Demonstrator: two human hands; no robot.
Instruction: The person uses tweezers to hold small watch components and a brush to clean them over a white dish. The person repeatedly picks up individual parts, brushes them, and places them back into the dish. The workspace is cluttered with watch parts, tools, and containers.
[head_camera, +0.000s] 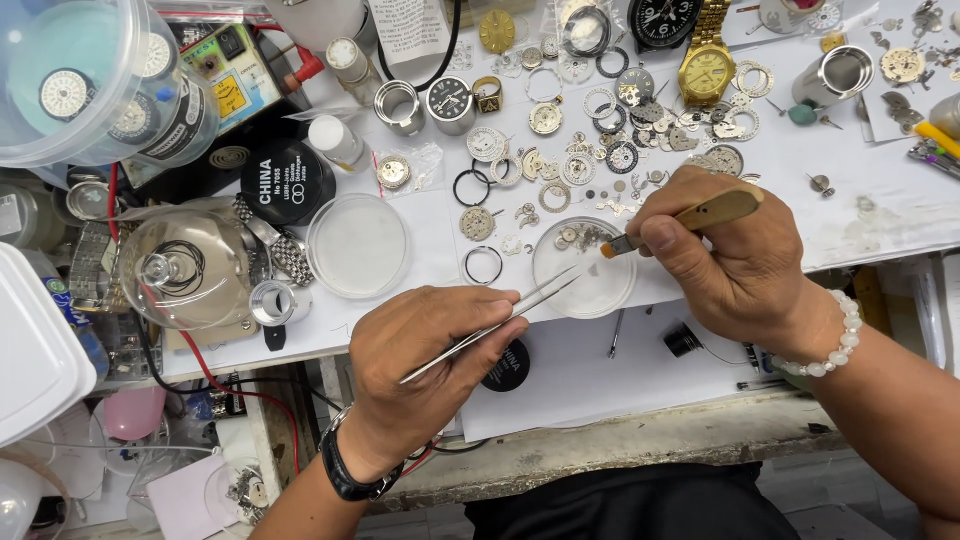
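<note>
While the left hand (435, 365) pinches a pair of steel tweezers (495, 325), their tips reaching forward over the rim of a small clear dish (590, 285), the right hand (725, 250) grips a small brush (690, 218) whose bristles point down into that dish. A few tiny watch parts (575, 237) lie in the dish just ahead of the brush tip. Judging by the spread, the work looks only partly done: many gears, rings and plates (600, 140) lie loose on the white surface (560, 370) beyond both hands, and a gold wristwatch (707, 62) rests farther off past the right hand
</note>
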